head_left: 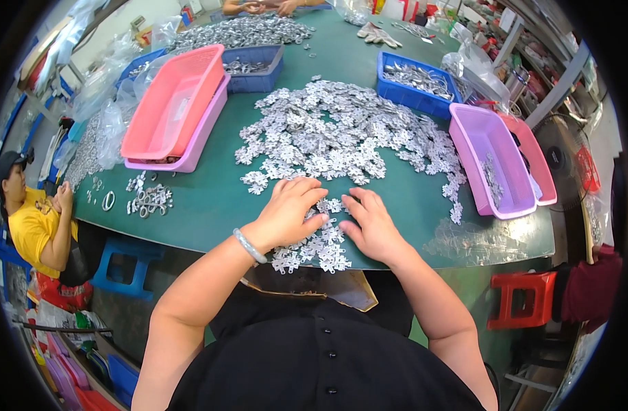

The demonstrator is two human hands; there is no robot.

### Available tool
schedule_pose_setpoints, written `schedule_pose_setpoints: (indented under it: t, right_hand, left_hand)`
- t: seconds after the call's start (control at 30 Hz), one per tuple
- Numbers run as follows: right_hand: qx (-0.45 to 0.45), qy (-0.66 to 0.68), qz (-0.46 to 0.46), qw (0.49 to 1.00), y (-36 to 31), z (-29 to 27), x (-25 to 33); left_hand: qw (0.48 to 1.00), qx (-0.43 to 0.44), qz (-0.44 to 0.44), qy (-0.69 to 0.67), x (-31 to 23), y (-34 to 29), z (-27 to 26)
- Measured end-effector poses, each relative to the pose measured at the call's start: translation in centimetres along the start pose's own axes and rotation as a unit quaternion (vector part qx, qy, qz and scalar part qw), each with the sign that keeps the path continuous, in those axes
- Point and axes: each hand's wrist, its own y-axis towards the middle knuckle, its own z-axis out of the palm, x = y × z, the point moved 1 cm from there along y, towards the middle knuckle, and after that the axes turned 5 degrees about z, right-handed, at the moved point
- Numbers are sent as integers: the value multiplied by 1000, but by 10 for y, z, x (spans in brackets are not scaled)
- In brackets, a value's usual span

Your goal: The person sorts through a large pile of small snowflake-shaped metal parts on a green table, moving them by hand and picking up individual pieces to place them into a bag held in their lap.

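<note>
A small heap of flat, silver-grey metal pieces [315, 252] lies at the table's near edge. My left hand [290, 212], with a pale bangle at its wrist, rests on the heap's left side, fingers stretched forward and thumb out over the pieces. On the other side my right hand [373, 225] lies palm down, its fingers spread and touching the nearest pieces. Neither hand grips anything that I can see; what is under the palms is hidden. Beyond the fingertips a large pile of the same pieces [327, 127] spreads over the green table [211, 205].
Pink [177, 103] and purple baskets are stacked at left; another purple basket [495, 164] stands at right. Blue bins [416, 85] hold metal parts. Loose rings [149, 200] lie at left. A person in yellow [40, 229] is at far left; another person's hands [262, 7] show at the far end.
</note>
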Motion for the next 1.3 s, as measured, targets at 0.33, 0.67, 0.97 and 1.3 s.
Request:
schedule_pose_setpoints:
  t: [0.33, 0.67, 0.97, 1.3]
  right_hand:
    - [201, -105, -63, 972, 12, 9, 28]
    - [128, -84, -118, 981, 15, 29, 35]
    - [112, -39, -107, 987, 13, 34, 51]
    - [75, -103, -146, 981, -13, 43, 79]
  left_hand:
    - [990, 91, -38, 101, 7, -94, -15]
    - [992, -41, -19, 121, -7, -106, -2]
    - [998, -8, 11, 60, -26, -180, 42]
    - [969, 204, 1, 136, -29, -210, 70]
